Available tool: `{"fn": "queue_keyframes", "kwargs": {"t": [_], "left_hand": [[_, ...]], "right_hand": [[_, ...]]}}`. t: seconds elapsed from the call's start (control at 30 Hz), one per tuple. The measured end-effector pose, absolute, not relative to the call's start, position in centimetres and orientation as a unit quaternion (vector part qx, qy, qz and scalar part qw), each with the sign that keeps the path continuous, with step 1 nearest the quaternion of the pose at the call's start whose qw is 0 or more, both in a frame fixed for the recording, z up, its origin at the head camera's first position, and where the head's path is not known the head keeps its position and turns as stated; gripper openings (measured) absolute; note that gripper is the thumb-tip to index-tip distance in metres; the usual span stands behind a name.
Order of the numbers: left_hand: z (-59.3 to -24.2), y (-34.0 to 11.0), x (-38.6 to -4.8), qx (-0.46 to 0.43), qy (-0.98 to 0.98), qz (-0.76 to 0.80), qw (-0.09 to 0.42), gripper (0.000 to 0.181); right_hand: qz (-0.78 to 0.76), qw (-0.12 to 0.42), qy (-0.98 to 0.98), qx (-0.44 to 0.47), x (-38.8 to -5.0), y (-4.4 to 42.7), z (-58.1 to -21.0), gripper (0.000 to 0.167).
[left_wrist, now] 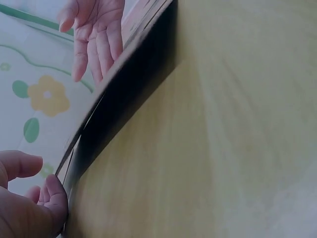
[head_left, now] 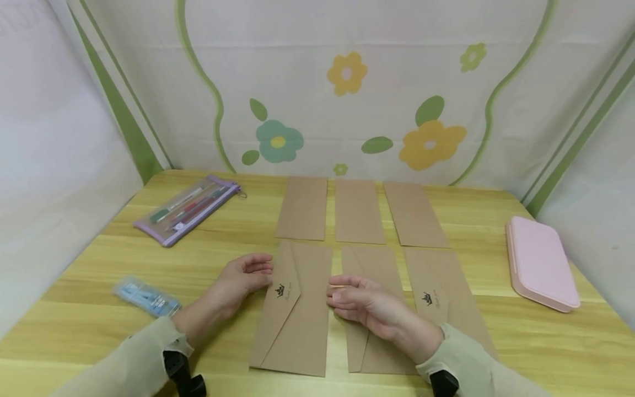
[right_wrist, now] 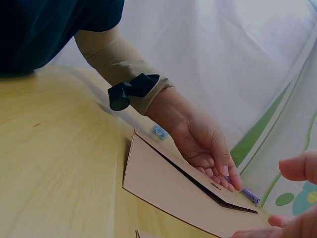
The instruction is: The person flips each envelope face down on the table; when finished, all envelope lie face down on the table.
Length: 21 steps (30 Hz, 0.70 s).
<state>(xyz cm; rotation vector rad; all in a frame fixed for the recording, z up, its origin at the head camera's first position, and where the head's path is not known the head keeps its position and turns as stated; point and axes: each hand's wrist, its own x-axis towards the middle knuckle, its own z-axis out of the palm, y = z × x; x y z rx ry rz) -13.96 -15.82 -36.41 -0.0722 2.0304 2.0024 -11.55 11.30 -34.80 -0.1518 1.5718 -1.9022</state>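
Brown paper envelope [head_left: 305,320] with a pointed flap [head_left: 273,311] lies near, slightly left, on the wood-grained surface [head_left: 74,325], between left hand [head_left: 242,284] and right hand [head_left: 372,306], both with fingers loosely bent, gripping nothing

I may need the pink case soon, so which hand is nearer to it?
Right. The right hand is left of the pink case, with the front-right envelope between them; the left hand is farther off, at the left edge of the front-left envelope.
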Motion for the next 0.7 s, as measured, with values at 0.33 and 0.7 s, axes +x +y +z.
{"fn": "queue_keyframes", "kwargs": {"t": [0.33, 0.7], "left_hand": [[-35.7, -16.0, -13.8, -0.040, 0.673, 0.727, 0.126, 0.048], [-33.8, -15.4, -13.7, -0.007, 0.646, 0.751, 0.137, 0.044]], "right_hand": [[-0.722, 0.328, 0.604, -0.077, -11.7, 10.2, -35.0, 0.065], [-0.731, 0.324, 0.595, -0.073, -11.8, 8.7, -35.0, 0.063]]}}
